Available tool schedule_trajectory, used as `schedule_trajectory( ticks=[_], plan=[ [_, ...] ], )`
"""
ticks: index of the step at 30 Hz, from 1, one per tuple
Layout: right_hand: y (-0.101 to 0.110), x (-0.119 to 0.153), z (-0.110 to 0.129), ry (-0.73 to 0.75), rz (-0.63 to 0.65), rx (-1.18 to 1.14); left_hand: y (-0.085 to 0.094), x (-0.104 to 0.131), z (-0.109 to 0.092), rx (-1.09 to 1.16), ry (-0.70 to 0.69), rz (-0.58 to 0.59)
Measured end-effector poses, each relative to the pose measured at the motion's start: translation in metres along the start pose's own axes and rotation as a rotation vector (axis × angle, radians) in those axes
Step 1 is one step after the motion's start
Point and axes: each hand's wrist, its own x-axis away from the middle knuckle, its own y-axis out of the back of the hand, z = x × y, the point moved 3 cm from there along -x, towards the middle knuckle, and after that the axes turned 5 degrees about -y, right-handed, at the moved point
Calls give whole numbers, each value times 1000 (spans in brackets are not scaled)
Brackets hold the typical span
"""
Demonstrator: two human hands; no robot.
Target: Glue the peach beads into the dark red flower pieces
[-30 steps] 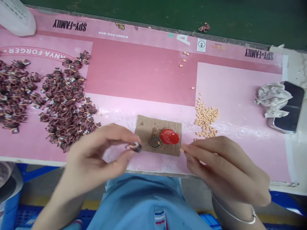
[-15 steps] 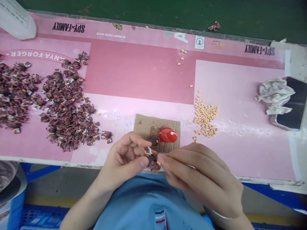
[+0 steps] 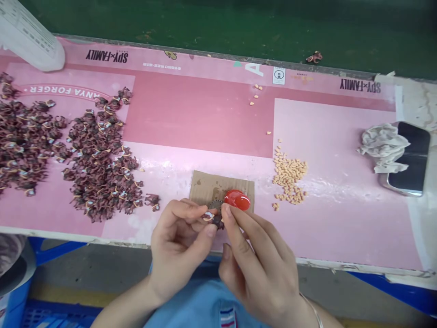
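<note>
My left hand (image 3: 182, 241) pinches a small dark brown figure (image 3: 215, 220) with a white and yellow band, just in front of the cardboard piece (image 3: 201, 184). My right hand (image 3: 261, 259) is against the figure's right side; its index fingertip touches near the top, and its thumb is apart below. Whether that hand holds anything is hidden. On the cardboard are a red glossy oval thing (image 3: 237, 199) and a dark round cap (image 3: 215, 205), partly covered by my fingers. Small beige pieces (image 3: 290, 175) lie in a pile to the right.
Two heaps of brown figures (image 3: 99, 168) cover the left of the pink sheet, with one lone figure (image 3: 152, 201) beside them. A white bottle (image 3: 37, 41) is at the upper left. Crumpled white cloth (image 3: 384, 146) lies on a dark phone-like object (image 3: 414, 159) at right.
My right hand has turned and moved left, its index fingertip now higher by the figure and its thumb lower, apart. The figure has tilted in my left hand. The view has shifted slightly.
</note>
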Motion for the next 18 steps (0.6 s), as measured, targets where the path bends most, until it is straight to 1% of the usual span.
schedule_trajectory(
  ticks=[2, 4, 6, 8, 9, 11, 12, 14, 18],
  plan=[
    [-1, 5, 1, -42, 13, -82, -1, 3, -1, -52, -79, -5],
    [0, 9, -4, -145, 40, -299, -3, 5, -3, -88, -162, 28],
    [4, 13, -16, -337, 62, -643, -4, 7, -6, -96, -266, 84],
    [6, 14, -29, -534, 102, -1050, -1, 5, -10, -89, -374, 120],
    [7, 13, -35, -607, 120, -1241, 2, 4, -12, -83, -415, 127],
    [8, 9, -45, -682, 161, -1541, 10, -3, -16, -84, -437, 124],
    [9, 7, -49, -700, 174, -1641, 13, -7, -17, -94, -442, 123],
    [9, 4, -55, -718, 171, -1756, 19, -15, -21, -134, -451, 108],
    [7, 8, -61, -726, 133, -1831, 23, -24, -23, -211, -448, -16]
  ],
)
